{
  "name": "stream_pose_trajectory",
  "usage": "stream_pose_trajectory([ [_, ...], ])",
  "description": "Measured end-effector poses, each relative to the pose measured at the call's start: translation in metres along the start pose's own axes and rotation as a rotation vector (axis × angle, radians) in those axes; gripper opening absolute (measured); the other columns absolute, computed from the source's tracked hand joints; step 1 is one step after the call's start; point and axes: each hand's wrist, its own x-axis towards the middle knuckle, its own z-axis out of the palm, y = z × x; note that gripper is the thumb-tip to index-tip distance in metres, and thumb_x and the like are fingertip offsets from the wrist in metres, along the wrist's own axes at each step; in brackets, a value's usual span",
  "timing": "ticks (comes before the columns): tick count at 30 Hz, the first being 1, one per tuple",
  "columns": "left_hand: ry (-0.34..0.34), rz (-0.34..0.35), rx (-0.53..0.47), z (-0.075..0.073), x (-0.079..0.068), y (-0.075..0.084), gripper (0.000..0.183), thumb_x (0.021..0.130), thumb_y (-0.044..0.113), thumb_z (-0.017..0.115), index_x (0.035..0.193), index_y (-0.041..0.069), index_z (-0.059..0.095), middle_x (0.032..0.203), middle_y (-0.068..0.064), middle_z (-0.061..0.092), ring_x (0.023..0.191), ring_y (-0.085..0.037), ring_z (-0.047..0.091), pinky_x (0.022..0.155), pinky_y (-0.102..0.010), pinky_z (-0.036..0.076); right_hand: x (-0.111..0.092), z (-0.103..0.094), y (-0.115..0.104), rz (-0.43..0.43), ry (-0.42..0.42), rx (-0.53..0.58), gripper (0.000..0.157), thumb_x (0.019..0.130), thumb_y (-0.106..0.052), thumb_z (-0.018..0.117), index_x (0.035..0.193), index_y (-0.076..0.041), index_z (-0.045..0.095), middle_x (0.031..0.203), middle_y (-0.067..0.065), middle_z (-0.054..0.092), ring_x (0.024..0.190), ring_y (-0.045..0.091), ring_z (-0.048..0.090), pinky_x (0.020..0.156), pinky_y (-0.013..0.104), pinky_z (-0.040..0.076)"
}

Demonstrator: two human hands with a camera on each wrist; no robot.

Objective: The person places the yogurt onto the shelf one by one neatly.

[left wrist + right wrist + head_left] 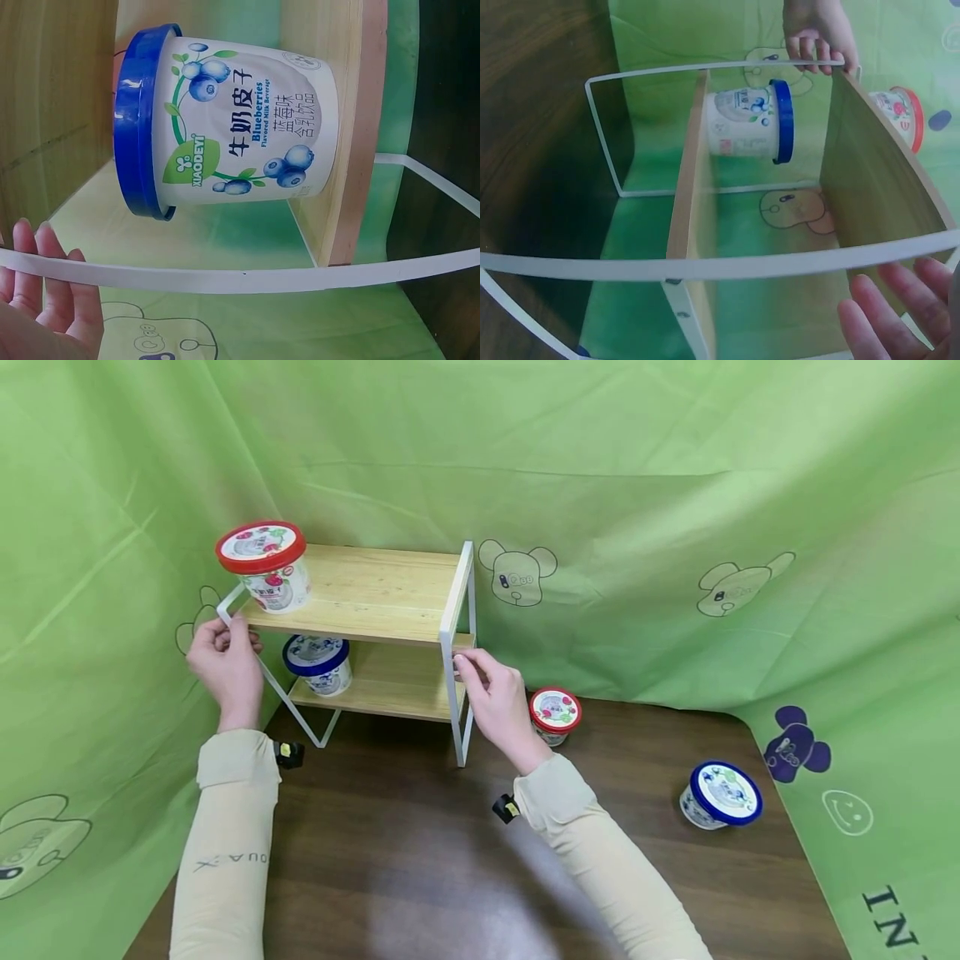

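A two-tier wooden shelf rack (390, 589) with white metal side frames stands against the green cloth. My left hand (228, 664) grips its left frame just below the top board; the left wrist view has these fingers (56, 281) behind the white bar. On the opposite side, my right hand (495, 702) pinches the right frame's front post under the top board. A red-lidded tub (277, 589) sits upright on the top board's left end, by my left hand. Below it, a blue-lidded blueberry milk tub (240, 127) stands at the lower board's left end.
Another red-lidded tub (555, 710) is on the dark wooden floor (420, 860), just beyond my right hand. Farther right stands a second blue-lidded tub (720, 795). Green cloth (637, 527) with printed bear heads hangs behind and along both sides.
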Motion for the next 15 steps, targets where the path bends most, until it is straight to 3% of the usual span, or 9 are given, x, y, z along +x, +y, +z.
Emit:
stream_pose_trajectory([
  [7,0.005,0.01,-0.002,0.001,-0.001,0.0,0.007,0.098,0.01,0.068,0.092,0.012,0.069,0.077,-0.003,0.068,0.063,-0.013,0.061,0.06,-0.017,0.054,-0.005,-0.009,0.007,0.027,0.039,0.114,0.025,0.107,-0.02,0.057,0.11,-0.001,0.073,0.102,0.011,0.076,0.09,0.028,0.074,0.08,0.03,0.059],
  [15,0.005,0.017,-0.006,0.001,-0.003,0.001,0.007,0.097,0.01,0.069,0.091,0.011,0.069,0.075,-0.003,0.068,0.062,-0.014,0.061,0.059,-0.017,0.053,-0.012,-0.021,0.015,0.044,0.072,0.107,0.025,0.107,-0.022,0.058,0.108,-0.003,0.074,0.101,0.006,0.076,0.089,0.018,0.073,0.077,0.042,0.06],
])
